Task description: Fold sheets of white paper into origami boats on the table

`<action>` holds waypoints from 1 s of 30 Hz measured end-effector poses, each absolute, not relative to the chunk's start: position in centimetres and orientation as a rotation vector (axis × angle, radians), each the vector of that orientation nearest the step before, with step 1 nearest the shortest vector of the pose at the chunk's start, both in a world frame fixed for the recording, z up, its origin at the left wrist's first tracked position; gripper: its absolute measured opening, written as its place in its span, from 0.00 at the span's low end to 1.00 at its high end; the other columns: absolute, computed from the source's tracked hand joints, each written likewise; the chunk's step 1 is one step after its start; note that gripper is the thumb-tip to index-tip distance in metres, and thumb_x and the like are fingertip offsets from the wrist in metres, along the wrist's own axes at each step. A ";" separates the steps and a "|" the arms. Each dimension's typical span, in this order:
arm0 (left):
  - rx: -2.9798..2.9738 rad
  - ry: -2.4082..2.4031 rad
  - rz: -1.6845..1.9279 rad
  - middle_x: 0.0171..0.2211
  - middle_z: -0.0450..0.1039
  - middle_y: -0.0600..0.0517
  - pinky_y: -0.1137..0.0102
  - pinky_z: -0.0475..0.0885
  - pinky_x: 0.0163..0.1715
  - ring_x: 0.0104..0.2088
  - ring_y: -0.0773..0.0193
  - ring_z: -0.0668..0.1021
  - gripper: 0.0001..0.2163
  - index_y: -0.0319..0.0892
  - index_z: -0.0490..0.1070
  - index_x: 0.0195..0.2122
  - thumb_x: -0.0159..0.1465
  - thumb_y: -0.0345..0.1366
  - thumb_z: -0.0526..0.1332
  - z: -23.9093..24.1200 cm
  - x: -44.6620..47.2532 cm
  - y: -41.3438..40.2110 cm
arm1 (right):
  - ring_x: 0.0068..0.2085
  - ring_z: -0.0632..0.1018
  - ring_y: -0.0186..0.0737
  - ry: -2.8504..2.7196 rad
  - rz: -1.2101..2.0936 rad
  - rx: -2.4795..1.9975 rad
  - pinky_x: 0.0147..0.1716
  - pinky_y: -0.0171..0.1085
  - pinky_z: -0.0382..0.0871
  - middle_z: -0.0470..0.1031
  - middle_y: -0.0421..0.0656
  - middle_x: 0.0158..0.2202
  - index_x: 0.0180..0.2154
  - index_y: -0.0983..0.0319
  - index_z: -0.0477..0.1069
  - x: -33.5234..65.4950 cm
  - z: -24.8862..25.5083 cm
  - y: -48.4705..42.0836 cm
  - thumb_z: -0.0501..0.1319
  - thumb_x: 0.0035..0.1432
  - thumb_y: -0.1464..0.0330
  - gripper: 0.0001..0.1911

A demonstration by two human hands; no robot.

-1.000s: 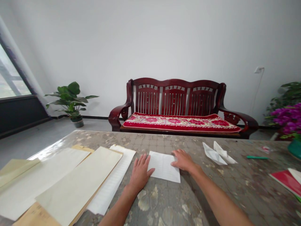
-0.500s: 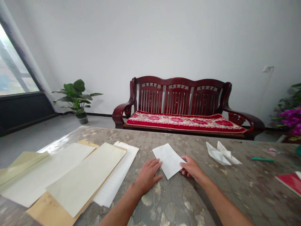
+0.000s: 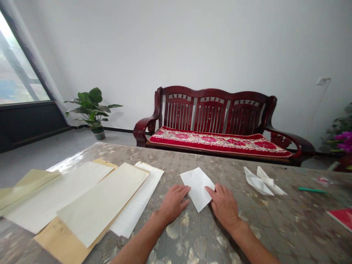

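A small folded sheet of white ruled paper (image 3: pixel 197 187) lies on the table with a corner pointing toward me. My left hand (image 3: pixel 173 202) rests palm down at its left edge, fingers extended and the fingertips touching the paper. My right hand (image 3: pixel 224 206) is at the right corner, back of the hand up. Its thumb reaches over the paper, and the other fingers lie at the corner, apart from the thumb. Right of my hands sits a folded white paper shape (image 3: pixel 261 181) with pointed ends, like a paper boat.
Large cream sheets (image 3: pixel 104 201), a brown envelope (image 3: pixel 62 240) and lined paper (image 3: pixel 139 201) overlap on the left of the patterned table (image 3: pixel 176 242). A green pen (image 3: pixel 312 190) and a red booklet (image 3: pixel 342 217) lie on the right. Beyond stands a wooden bench (image 3: pixel 209 110).
My right hand has turned back side up, its thumb moving inward over the paper from its earlier pinch at the right corner. My left hand stays at the left edge. The view shifts slightly.
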State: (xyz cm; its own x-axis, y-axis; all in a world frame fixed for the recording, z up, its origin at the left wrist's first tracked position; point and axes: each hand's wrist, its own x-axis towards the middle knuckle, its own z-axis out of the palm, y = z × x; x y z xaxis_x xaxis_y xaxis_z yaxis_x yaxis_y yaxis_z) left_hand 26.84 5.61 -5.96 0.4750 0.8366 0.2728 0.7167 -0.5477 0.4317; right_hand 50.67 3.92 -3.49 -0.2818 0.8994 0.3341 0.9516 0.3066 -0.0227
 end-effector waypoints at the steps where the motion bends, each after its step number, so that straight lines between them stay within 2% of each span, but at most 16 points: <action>1: 2.458 1.321 0.679 0.55 0.72 0.49 0.60 0.64 0.58 0.55 0.56 0.72 0.21 0.44 0.67 0.57 0.62 0.32 0.63 -6.0 26.8 5.6 | 0.44 0.72 0.50 -2.290 -0.358 -1.681 0.44 0.46 0.66 0.74 0.49 0.42 0.51 0.54 0.75 50.4 -3.4 3.9 0.58 0.58 0.75 0.21; 3: 2.437 1.308 0.687 0.54 0.73 0.49 0.61 0.64 0.58 0.54 0.57 0.72 0.21 0.44 0.67 0.57 0.61 0.32 0.63 -6.0 26.8 5.7 | 0.52 0.69 0.54 -2.248 -0.492 -1.629 0.51 0.49 0.63 0.72 0.49 0.52 0.50 0.52 0.75 49.9 -3.5 4.0 0.61 0.57 0.74 0.20; 5: 2.409 1.312 0.687 0.54 0.73 0.49 0.61 0.64 0.58 0.54 0.57 0.72 0.22 0.44 0.66 0.57 0.61 0.31 0.63 -6.0 26.7 5.8 | 0.61 0.61 0.57 -2.219 -0.558 -1.521 0.58 0.53 0.56 0.66 0.47 0.61 0.51 0.52 0.75 49.8 -3.7 4.3 0.62 0.57 0.74 0.21; 7: 2.373 1.331 0.695 0.53 0.73 0.48 0.62 0.64 0.58 0.54 0.57 0.72 0.22 0.44 0.66 0.57 0.61 0.30 0.62 -6.1 26.7 5.9 | 0.66 0.54 0.57 -2.244 -0.551 -1.401 0.63 0.55 0.48 0.62 0.44 0.65 0.48 0.52 0.76 49.9 -3.9 4.6 0.63 0.57 0.73 0.18; 10: 2.334 1.345 0.718 0.53 0.74 0.48 0.62 0.65 0.57 0.54 0.57 0.72 0.22 0.44 0.67 0.57 0.61 0.28 0.62 -6.3 26.7 6.0 | 0.66 0.56 0.52 -2.352 -0.426 -1.259 0.65 0.54 0.45 0.68 0.40 0.62 0.41 0.52 0.79 50.3 -4.2 4.9 0.61 0.58 0.74 0.14; 13: 2.327 1.347 0.734 0.51 0.74 0.49 0.62 0.65 0.57 0.53 0.57 0.72 0.20 0.43 0.69 0.55 0.61 0.27 0.61 -6.3 26.6 5.9 | 0.60 0.66 0.47 -2.420 -0.210 -1.251 0.61 0.48 0.54 0.76 0.39 0.53 0.41 0.52 0.79 50.8 -4.7 5.0 0.58 0.58 0.77 0.18; 17: 2.367 1.355 0.727 0.50 0.74 0.49 0.63 0.65 0.56 0.51 0.58 0.72 0.15 0.44 0.73 0.50 0.62 0.27 0.60 -6.1 26.6 5.5 | 0.51 0.72 0.43 -2.410 0.083 -1.334 0.51 0.41 0.65 0.77 0.42 0.47 0.46 0.54 0.77 51.4 -5.3 4.8 0.53 0.57 0.80 0.23; 24: 2.406 1.363 0.674 0.44 0.75 0.50 0.65 0.68 0.51 0.46 0.58 0.73 0.11 0.46 0.77 0.45 0.65 0.30 0.59 -5.5 27.1 5.0 | 0.47 0.74 0.43 -2.355 0.346 -1.470 0.46 0.39 0.65 0.77 0.44 0.45 0.43 0.54 0.79 51.1 -3.4 4.4 0.55 0.62 0.68 0.14; 30: 2.347 1.326 0.690 0.39 0.77 0.51 0.67 0.68 0.48 0.44 0.60 0.75 0.09 0.47 0.79 0.39 0.65 0.30 0.59 -5.2 27.2 5.0 | 0.45 0.75 0.42 -2.352 0.369 -1.476 0.45 0.37 0.63 0.79 0.43 0.42 0.41 0.54 0.79 49.7 -2.6 4.2 0.54 0.64 0.63 0.14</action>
State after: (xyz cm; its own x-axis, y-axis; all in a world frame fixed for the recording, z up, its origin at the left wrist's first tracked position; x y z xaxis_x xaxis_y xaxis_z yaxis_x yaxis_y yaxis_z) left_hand 27.16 5.04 -5.21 0.4413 0.8653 0.2378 0.6910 -0.4967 0.5252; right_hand 49.73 4.23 -2.65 -0.4032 0.9034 0.1458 0.8152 0.4270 -0.3914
